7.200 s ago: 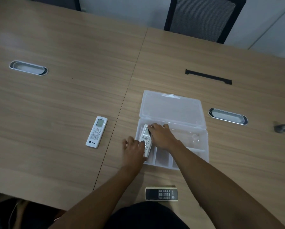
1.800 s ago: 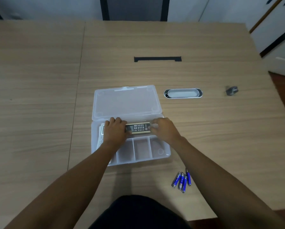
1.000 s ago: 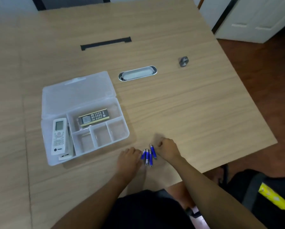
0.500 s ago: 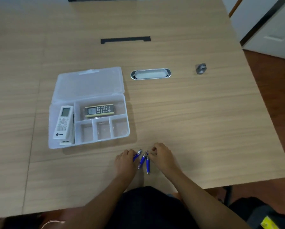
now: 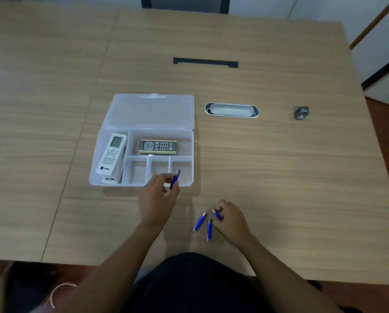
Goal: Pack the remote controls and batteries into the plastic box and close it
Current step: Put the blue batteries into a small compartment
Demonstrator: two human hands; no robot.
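Note:
The clear plastic box (image 5: 190,141) lies open on the table, its lid (image 5: 152,109) folded back. A white remote (image 5: 112,153) fills the left compartment, stacked on another one. A dark remote (image 5: 158,146) lies in the upper compartment. My left hand (image 5: 158,196) holds a blue battery (image 5: 175,178) over the box's front right edge. My right hand (image 5: 232,219) rests on the table, fingers pinching another blue battery (image 5: 217,214). Two more blue batteries (image 5: 199,222) (image 5: 209,230) lie loose just left of it.
An oval metal cable grommet (image 5: 231,110) sits right of the box. A small grey object (image 5: 301,112) lies farther right. A black slot (image 5: 205,62) runs across the table beyond. The table's right edge drops to a red-brown floor.
My left hand has lifted one battery from the pile and carried it up to the box's front edge. My right hand has closed on another battery.

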